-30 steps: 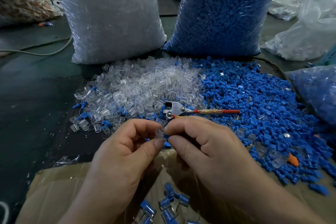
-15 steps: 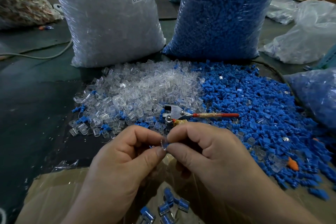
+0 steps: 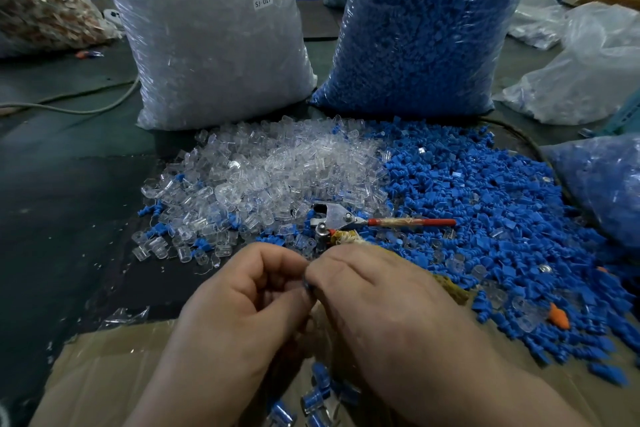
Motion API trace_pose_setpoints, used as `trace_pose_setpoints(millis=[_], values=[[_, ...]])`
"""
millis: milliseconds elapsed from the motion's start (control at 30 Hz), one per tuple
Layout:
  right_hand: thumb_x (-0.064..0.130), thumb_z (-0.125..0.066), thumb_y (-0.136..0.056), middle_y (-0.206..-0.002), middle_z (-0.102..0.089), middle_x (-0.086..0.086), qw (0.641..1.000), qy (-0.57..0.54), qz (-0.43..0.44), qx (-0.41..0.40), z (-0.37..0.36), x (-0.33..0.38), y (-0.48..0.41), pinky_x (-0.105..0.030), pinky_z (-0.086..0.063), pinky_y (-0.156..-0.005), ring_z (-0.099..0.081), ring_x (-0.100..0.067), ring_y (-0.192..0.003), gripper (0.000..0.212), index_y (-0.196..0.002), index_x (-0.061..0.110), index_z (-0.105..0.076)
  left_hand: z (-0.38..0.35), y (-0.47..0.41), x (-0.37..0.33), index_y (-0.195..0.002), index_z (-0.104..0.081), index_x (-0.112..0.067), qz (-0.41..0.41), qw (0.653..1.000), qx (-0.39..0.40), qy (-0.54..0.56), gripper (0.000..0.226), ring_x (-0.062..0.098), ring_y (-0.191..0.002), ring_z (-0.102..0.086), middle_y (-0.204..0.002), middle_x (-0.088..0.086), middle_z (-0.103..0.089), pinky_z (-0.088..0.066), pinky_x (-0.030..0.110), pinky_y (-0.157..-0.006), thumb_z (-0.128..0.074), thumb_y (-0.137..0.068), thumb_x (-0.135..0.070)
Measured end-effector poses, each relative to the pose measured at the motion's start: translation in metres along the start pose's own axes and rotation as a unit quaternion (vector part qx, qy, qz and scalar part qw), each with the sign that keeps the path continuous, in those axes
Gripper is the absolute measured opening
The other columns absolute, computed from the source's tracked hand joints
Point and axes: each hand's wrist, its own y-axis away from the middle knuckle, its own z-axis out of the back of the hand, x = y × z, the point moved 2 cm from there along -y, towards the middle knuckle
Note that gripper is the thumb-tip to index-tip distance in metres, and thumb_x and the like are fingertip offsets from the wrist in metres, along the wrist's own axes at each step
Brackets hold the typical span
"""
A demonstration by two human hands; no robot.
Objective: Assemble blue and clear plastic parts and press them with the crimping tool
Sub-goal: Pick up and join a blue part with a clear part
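Note:
My left hand point(image 3: 242, 298) and my right hand point(image 3: 388, 305) meet fingertip to fingertip at the centre, pinching a small plastic part point(image 3: 308, 286) between them; the fingers hide nearly all of it. Just beyond my fingers the crimping tool point(image 3: 341, 220) lies with its metal head on the parts and a red handle pointing right. A heap of clear plastic parts point(image 3: 270, 177) spreads at centre left, a heap of blue plastic parts point(image 3: 485, 204) at right. Several assembled blue-and-clear pieces point(image 3: 318, 395) lie in the cardboard box below my hands.
A big bag of clear parts point(image 3: 211, 35) and a big bag of blue parts point(image 3: 426, 28) stand behind the heaps. More bags lie at the right point(image 3: 588, 80) and far left. A cardboard box rim point(image 3: 104, 357) runs along the front. An orange piece point(image 3: 559, 315) lies at right.
My two hands have closed tighter together, so the clear part that showed between the fingertips is now almost hidden. The crimping tool has not moved.

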Motion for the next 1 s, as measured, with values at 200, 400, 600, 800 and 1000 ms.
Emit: trace_pose_setpoints(millis=[200, 400, 600, 800, 1000], values=[[0.034, -0.057, -0.091, -0.14, -0.049, 0.006, 0.993, 0.088, -0.046, -0.059, -0.002, -0.019, -0.001, -0.041, -0.04, -0.109, -0.041, -0.017, -0.133, 0.05, -0.138, 0.03, -0.04, -0.001, 0.0, -0.002, -0.075, -0.073, -0.027, 0.004, 0.998, -0.055, 0.005, 0.035, 0.022, -0.048, -0.062, -0.058, 0.01, -0.066, -0.052, 0.031, -0.047, -0.074, -0.081, 0.007], [0.056, -0.049, -0.092, -0.157, -0.021, 0.003, 0.97, 0.182, -0.16, 0.024, -0.004, -0.058, -0.011, -0.04, -0.013, -0.119, -0.015, -0.024, -0.145, 0.07, -0.148, 0.032, -0.016, 0.002, -0.001, -0.008, -0.07, -0.071, -0.019, 0.059, 0.992, -0.065, 0.086, 0.036, 0.019, -0.042, -0.055, -0.054, 0.013, -0.06, -0.046, 0.023, -0.037, -0.064, -0.085, 0.013], [0.056, -0.054, -0.087, -0.136, -0.048, 0.01, 0.968, 0.205, -0.147, 0.009, -0.004, -0.061, -0.019, -0.041, -0.035, -0.103, -0.034, -0.021, -0.122, 0.057, -0.136, 0.033, -0.037, 0.003, 0.0, -0.007, -0.076, -0.073, -0.022, 0.09, 0.988, -0.067, 0.107, 0.029, 0.019, -0.041, -0.052, -0.057, 0.013, -0.061, -0.045, 0.027, -0.037, -0.066, -0.087, 0.003], [0.062, -0.048, -0.087, -0.142, -0.039, 0.007, 0.964, 0.203, -0.17, 0.019, -0.007, -0.065, -0.018, -0.045, -0.032, -0.106, -0.03, -0.024, -0.128, 0.064, -0.14, 0.031, -0.031, 0.004, -0.002, -0.004, -0.077, -0.074, -0.025, 0.086, 0.987, -0.076, 0.109, 0.031, 0.019, -0.042, -0.052, -0.057, 0.012, -0.061, -0.045, 0.026, -0.036, -0.065, -0.087, 0.003], [0.051, -0.05, -0.085, -0.116, -0.054, 0.008, 0.965, 0.197, -0.176, -0.012, -0.002, -0.059, -0.02, -0.042, -0.03, -0.098, -0.037, -0.019, -0.109, 0.047, -0.127, 0.03, -0.047, 0.008, -0.005, -0.001, -0.079, -0.075, -0.025, 0.076, 0.987, -0.088, 0.109, 0.028, 0.017, -0.047, -0.056, -0.06, 0.01, -0.064, -0.046, 0.022, -0.038, -0.066, -0.086, 0.001]])
